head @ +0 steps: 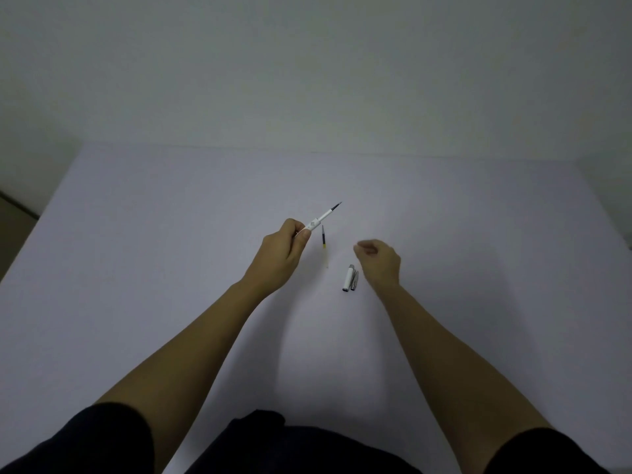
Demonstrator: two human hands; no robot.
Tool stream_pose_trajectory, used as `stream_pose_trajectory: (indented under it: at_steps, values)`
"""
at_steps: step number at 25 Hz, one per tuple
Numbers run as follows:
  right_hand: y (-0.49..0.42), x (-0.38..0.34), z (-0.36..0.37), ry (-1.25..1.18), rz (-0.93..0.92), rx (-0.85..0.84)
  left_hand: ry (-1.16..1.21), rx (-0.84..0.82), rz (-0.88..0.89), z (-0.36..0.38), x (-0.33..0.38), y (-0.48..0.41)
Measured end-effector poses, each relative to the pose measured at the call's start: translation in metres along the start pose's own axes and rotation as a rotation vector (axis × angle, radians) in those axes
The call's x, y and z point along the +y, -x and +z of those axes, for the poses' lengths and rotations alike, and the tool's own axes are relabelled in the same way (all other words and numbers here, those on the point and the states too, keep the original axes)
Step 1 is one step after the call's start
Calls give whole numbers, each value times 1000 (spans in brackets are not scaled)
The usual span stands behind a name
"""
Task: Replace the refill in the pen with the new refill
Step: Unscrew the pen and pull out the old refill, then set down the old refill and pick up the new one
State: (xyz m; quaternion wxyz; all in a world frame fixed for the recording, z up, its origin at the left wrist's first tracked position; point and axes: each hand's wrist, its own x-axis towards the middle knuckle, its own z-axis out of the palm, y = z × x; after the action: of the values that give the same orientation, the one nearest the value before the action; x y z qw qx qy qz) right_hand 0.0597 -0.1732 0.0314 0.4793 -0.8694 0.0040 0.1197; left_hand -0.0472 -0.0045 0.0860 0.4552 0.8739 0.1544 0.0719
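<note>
A pale table (171,217) meets a plain grey-white wall (307,63) in dim light; dark floor (13,227) at far left.

We see two bare forearms, no watch or rings on left hand (278,249) or right hand (379,260). Short dark sleeves (102,436) at upper arms, dark garment at torso.

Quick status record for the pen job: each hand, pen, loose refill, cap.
left hand: closed on the pen's rear end, raised above the table
pen: uncapped, tip pointing up and away to the right
right hand: empty, fingers loosely curled, beside the cap
loose refill: lying on the table between the hands
cap: lying on the table, near the right wrist
</note>
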Motion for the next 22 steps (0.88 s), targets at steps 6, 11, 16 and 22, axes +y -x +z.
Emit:
stream_pose_trajectory:
  at_steps: [6,11,16,22]
  values:
    - [5,-75,-3,-514,-244,-367,4,34,5,10,7,-3]
    - [-13,-87,-2,-709,-104,-290,-29,-23,-31,11,-4,-3]
    - [-52,-75,8,-663,107,-98,-61,-28,-117,8,-22,-10]
    - [-73,-24,45,62,-2,-70,-68,-10,-133,6,-33,-47]
